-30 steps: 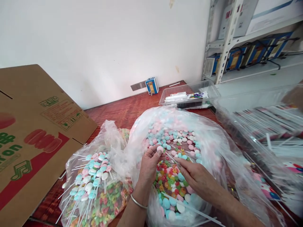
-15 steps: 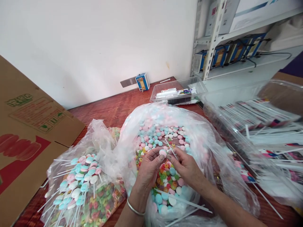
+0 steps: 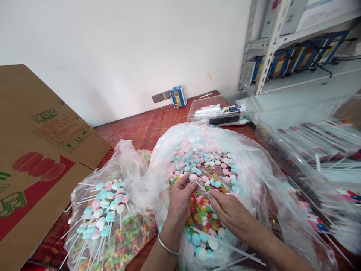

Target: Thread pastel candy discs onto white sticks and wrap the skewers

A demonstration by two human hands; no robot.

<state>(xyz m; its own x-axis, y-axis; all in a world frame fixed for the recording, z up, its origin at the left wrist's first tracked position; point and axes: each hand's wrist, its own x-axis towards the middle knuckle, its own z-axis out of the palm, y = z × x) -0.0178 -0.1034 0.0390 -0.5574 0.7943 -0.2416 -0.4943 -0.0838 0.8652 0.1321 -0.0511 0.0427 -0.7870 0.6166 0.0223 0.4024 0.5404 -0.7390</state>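
Observation:
Between thumb and fingers, my left hand (image 3: 182,195) pinches a round pink-and-white candy (image 3: 193,177). My right hand (image 3: 225,205) grips a thin white stick (image 3: 202,187), whose far end meets the candy's lower right edge; how deep it sits I cannot tell. Both hands are above a large open plastic bag (image 3: 169,141) of loose candies. In it lie pink, blue and white discs (image 3: 222,165) and small colourful gummy rings (image 3: 197,210). Several loose white sticks (image 3: 228,246) rest across the bag's near side.
Left of the bag, candies on sticks (image 3: 108,205) lie on a clear bag of gummy rings (image 3: 124,241). A cardboard box (image 3: 50,150) stands farther left. Clear plastic trays (image 3: 194,116) and a tray of sticks and wrappers (image 3: 284,169) are at the back and right, beside a metal shelf (image 3: 270,49).
The stick has swung from upright beside the candy to pointing at its edge. My right hand has moved lower and away from my left. The view has shifted slightly left.

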